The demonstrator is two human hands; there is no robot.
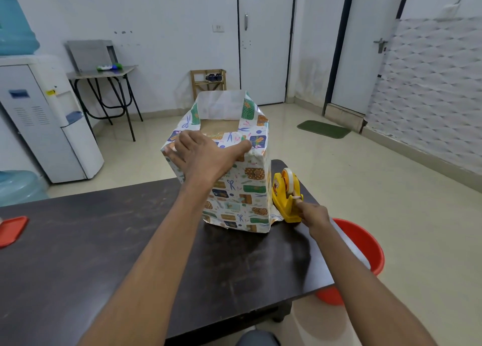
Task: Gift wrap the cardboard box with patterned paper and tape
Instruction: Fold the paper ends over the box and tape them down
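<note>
Cardboard box (218,128): we counted one, standing on the far right part of the dark table (91,241). Patterned paper (236,194) was wrapped round its sides. The paper rose above the box as an open sleeve, and the brown top of the box showed inside it.

Our left hand (206,155) lay spread wide on the near upper edge of the paper. The fingers were straight and pressed that flap down and inward.

One yellow tape dispenser (285,202) stood just beside the box on its right, with a single tape roll (289,179) in it. Our right hand (314,216) had its fingers curled narrowly about the dispenser's near end. We could not tell whether any tape was pinched between them.

One red bucket (370,254) sat on the floor beside the table's right edge. Something pale showed inside it that we could not make out.

One red tray (11,229) lay at the table's left edge.

Across the room, one wooden rack (208,83) held a pair of dark shoes (213,77). We counted two blue water bottles, one (14,22) on top of the white dispenser (47,121) and one (18,186) on the floor.
</note>
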